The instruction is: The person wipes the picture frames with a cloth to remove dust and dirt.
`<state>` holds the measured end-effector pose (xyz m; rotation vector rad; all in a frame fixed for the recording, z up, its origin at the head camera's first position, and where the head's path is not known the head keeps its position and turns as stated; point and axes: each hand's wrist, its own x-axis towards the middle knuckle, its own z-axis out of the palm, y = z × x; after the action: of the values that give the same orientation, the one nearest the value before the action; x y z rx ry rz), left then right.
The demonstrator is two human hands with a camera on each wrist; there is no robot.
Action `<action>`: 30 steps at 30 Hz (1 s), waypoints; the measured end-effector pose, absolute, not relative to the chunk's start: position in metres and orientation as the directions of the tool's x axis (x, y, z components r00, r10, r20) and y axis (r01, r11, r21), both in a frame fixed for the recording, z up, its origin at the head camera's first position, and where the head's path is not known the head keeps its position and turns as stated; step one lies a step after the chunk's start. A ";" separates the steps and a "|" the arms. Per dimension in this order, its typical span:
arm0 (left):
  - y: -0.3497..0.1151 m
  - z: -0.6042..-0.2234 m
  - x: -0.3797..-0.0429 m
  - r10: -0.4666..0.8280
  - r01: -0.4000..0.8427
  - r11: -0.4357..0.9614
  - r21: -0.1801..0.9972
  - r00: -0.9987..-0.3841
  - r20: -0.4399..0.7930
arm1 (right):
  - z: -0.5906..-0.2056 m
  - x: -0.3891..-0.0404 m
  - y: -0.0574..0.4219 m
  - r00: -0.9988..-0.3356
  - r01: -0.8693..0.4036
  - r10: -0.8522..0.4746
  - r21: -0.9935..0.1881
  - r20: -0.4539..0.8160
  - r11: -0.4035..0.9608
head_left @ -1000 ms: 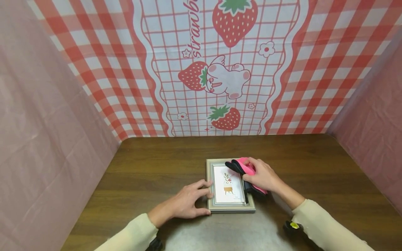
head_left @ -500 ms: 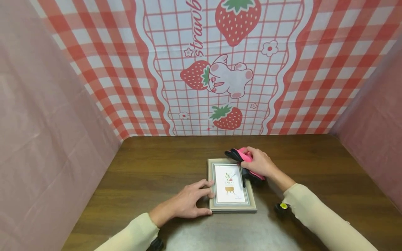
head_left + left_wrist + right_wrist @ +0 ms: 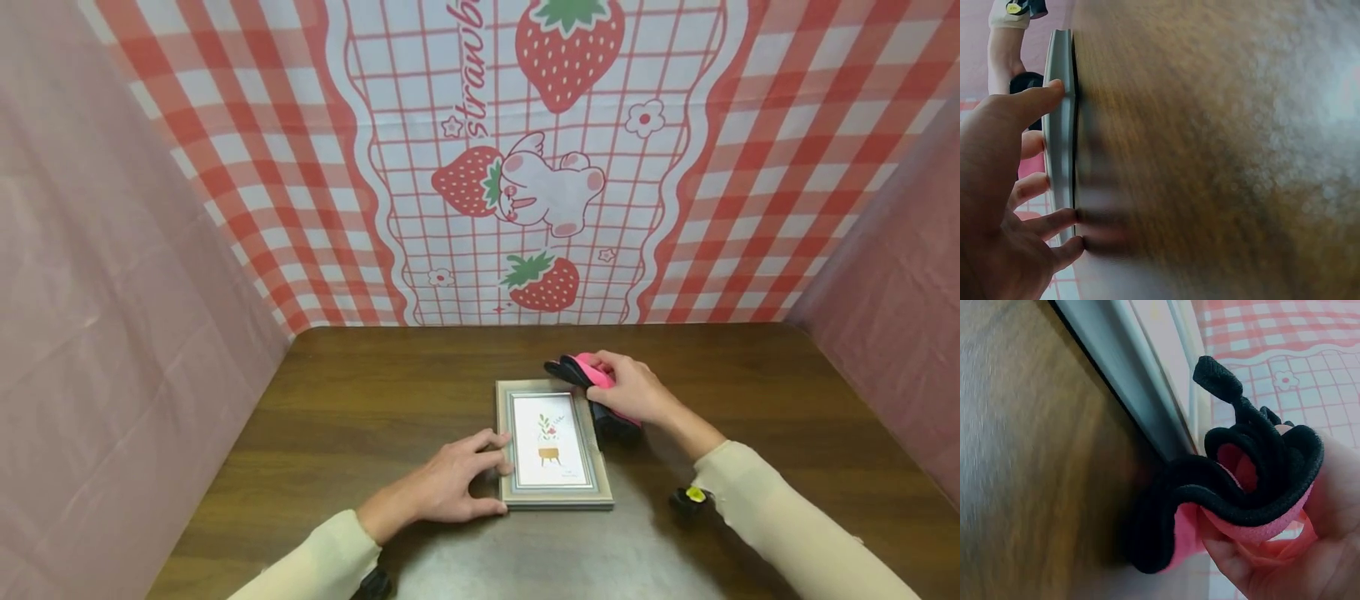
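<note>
A picture frame [image 3: 606, 493] with a plant print lies flat on the wooden table. Along its left side my left hand [image 3: 455, 479] rests with spread fingers; the left wrist view shows thumb and fingertips against the frame's edge [image 3: 1060, 144]. My right hand [image 3: 633, 390] grips a bunched pink cloth [image 3: 597, 373] with black edging at the frame's far right corner. In the right wrist view the folded cloth [image 3: 1272, 532] hangs in loops beside the frame's side, and one black-edged fold droops low over the table.
The brown wooden table [image 3: 360, 400] surrounds the frame. Behind it hangs a red-checked strawberry curtain [image 3: 480, 242]. Pink fabric walls [image 3: 150, 333] stand at left and right. Dark wrist devices [image 3: 686, 502] sit at both sleeves.
My right hand has moved the cloth from over the picture's right part toward the far right corner, then slightly right. The left hand stays at the frame's left side.
</note>
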<state>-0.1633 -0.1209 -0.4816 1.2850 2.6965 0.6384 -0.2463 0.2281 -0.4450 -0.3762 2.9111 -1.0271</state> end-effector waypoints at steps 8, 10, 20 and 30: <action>-0.121 -0.483 -0.163 0.763 0.737 0.546 0.398 -0.634 0.126 | -0.436 -0.245 0.254 -0.967 -0.233 -0.250 -0.591 0.054 0.772; -0.122 -0.483 -0.162 0.763 0.739 0.543 0.398 -0.632 0.133 | -0.433 -0.245 0.262 -0.967 -0.232 -0.250 -0.576 0.048 0.784; -0.122 -0.484 -0.162 0.761 0.743 0.544 0.390 -0.633 0.143 | -0.427 -0.243 0.295 -0.970 -0.241 -0.234 -0.438 0.072 0.866; -0.121 -0.483 -0.163 0.755 0.730 0.556 0.397 -0.644 0.126 | -0.451 -0.237 0.298 -0.975 -0.224 -0.202 -0.384 0.098 0.896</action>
<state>-0.1626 -0.1205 -0.4829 1.2991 2.7191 0.6515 -0.2372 0.2981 -0.4515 -0.3500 3.1125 -0.6413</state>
